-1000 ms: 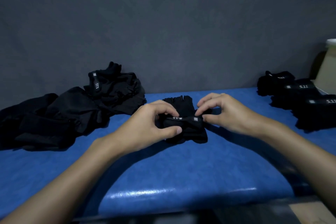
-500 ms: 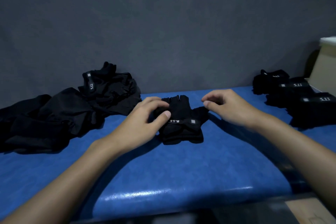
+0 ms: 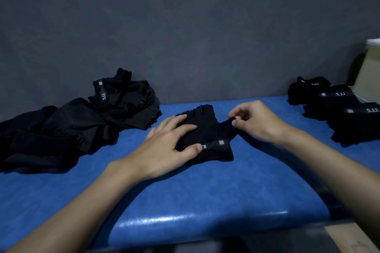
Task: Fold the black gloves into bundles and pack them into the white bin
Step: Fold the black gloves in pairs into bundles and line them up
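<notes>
One black glove (image 3: 207,129) lies mid-frame on blue counter (image 3: 205,191). Left grip (image 3: 166,146) flat, fingers straight, presses it down; right grip (image 3: 259,123) pinches its right flap. Loose gloves (image 3: 72,125) heaped at left; folded bundles (image 3: 339,113) at right edge.

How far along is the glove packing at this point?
Done: folded bundles sit at right on the table, unpacked. In hand: the left hand presses the middle glove while the right hand pinches its edge. Left: the loose pile at left, plus all packing.
</notes>
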A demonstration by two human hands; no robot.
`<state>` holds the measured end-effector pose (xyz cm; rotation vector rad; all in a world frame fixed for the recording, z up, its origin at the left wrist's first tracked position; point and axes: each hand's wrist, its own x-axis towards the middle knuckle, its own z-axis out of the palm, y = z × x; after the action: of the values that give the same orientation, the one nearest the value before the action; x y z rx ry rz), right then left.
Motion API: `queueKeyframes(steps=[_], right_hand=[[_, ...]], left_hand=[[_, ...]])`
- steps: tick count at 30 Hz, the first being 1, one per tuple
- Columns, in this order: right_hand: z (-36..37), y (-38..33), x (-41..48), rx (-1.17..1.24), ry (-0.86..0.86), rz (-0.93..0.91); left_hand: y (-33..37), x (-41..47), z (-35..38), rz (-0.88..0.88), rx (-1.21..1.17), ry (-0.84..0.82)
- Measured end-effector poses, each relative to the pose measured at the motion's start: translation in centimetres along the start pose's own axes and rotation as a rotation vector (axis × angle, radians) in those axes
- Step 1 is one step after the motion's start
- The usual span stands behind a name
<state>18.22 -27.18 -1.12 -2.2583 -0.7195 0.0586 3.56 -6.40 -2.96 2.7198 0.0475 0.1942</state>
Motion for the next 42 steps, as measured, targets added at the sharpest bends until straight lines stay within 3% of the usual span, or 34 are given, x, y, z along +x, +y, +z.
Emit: queueKeyframes(steps=[5,8,12,25,31,38,42], right_hand=[[0.1,0.1,0.2,-0.019,-0.003,-0.009],[0.4,-0.7,0.1,0.077,0.029,-0.134],[1.2,-1.8,-0.2,0.113,-0.093,-0.200],[2.2,-0.8,0.5,-0.041,-0.133,-0.078],[1.8,-0.8,0.2,-0.008,0.019,-0.236],[2.5,-0.9,-0.7,-0.126,-0.092,-0.280],[2.3,-0.8,-0.9,-0.276,-0.192,-0.268]], left_hand=[[-0.1,0.1,0.0,0.006,0.022,-0.015],[0.0,0.1,-0.1,0.004,0.025,-0.012],[0.1,0.1,-0.1,0.009,0.029,-0.001],[0.1,0.0,-0.1,0.003,0.056,-0.024],[0.1,0.2,0.0,0.007,0.028,0.003],[-0.3,1.4,-0.4,0.084,-0.185,0.116],[-0.8,1.5,0.0,0.133,0.022,0.030]])
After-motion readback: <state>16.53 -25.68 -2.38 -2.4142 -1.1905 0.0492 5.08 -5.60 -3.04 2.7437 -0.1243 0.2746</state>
